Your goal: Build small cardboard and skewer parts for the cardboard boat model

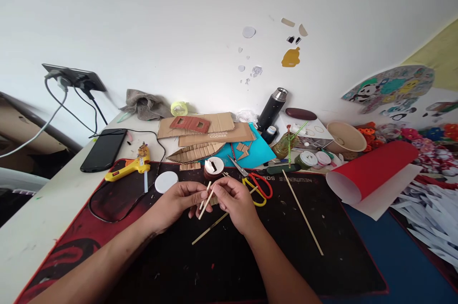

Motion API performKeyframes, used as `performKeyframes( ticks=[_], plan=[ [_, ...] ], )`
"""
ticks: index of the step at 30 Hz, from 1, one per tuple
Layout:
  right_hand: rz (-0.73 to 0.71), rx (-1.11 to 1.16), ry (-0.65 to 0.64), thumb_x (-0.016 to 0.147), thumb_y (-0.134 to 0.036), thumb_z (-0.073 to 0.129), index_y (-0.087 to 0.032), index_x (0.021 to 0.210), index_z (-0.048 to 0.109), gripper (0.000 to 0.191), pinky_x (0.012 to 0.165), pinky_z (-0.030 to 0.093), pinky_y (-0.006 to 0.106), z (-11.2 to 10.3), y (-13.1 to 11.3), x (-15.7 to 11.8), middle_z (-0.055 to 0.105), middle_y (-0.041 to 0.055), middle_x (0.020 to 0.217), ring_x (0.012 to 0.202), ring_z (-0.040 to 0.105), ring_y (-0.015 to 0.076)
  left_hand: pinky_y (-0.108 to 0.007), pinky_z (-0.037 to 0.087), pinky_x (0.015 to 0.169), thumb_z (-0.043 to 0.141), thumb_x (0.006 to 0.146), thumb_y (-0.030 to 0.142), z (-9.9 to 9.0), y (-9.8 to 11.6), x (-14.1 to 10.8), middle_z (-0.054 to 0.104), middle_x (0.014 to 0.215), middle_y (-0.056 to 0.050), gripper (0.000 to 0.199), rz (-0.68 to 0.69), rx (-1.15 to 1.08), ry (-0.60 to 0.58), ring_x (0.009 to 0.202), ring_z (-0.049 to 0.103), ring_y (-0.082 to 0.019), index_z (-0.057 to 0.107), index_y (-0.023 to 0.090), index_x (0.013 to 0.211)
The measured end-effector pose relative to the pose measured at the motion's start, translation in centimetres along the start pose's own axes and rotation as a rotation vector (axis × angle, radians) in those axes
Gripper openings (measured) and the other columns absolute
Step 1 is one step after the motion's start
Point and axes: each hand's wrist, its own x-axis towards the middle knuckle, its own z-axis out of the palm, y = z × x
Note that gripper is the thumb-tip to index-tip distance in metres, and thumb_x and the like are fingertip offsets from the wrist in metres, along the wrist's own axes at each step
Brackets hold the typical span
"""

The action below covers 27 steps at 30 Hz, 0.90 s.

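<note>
As I viewed the worktable from afar through the head camera, the left hand (182,199) and the right hand (233,199) met above a black desk mat (286,266). Both were grasping: thumb and fingers of each were drawn together in a pinch on two short wooden sticks (206,204), which slanted between the fingertips, near the middle of the mat. How far each hand bore either stick I could not tell, since the fingers hid part of the grip.

Below the right hand, a long wooden stick (210,229) lay obliquely on the mat; a second long stick (303,213) lay well apart, farther right. Just beyond the right hand I noted scissors (247,175) with red and yellow handles, their blades spread. A white round lid (166,182) rested just beside the left hand, and beyond the fingers stood a small jar (213,164) with a white top.

On the left I observed a yellow glue gun (132,168) and, near it, a black smartphone (103,150). Corrugated cardboard (229,133) overlapped blue paper (263,149) at the back, near a tilted black thermos (272,109). Curled red paper (386,170) lay at right.
</note>
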Motion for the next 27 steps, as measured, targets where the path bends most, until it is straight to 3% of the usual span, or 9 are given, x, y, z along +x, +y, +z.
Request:
performKeyframes(
  ticks=[10, 27],
  plan=[
    [-0.019, 0.002, 0.061, 0.089, -0.056, 0.079, -0.019, 0.095, 0.076, 0.038, 0.048, 0.034, 0.025, -0.23, -0.29, -0.01, 0.053, -0.005, 0.062, 0.05, 0.038, 0.0093, -0.024, 0.049, 0.058, 0.081, 0.09, 0.058, -0.04, -0.47, -0.1, 0.082, 0.091, -0.011, 0.043, -0.014, -0.06, -0.04, 0.068, 0.069, -0.016, 0.079, 0.016, 0.093],
    [0.016, 0.035, 0.029, 0.091, -0.054, 0.078, -0.018, 0.095, 0.076, 0.037, 0.047, 0.024, 0.024, 0.02, -0.8, -0.3, 0.046, -0.0081, 0.054, 0.048, 0.034, 0.008, -0.02, 0.047, 0.053, 0.089, 0.083, 0.053, 0.2, -0.37, -0.17, 0.08, 0.082, -0.007, 0.042, -0.054, -0.088, -0.034, 0.061, 0.066, -0.012, 0.075, 0.014, 0.091]
  ],
)
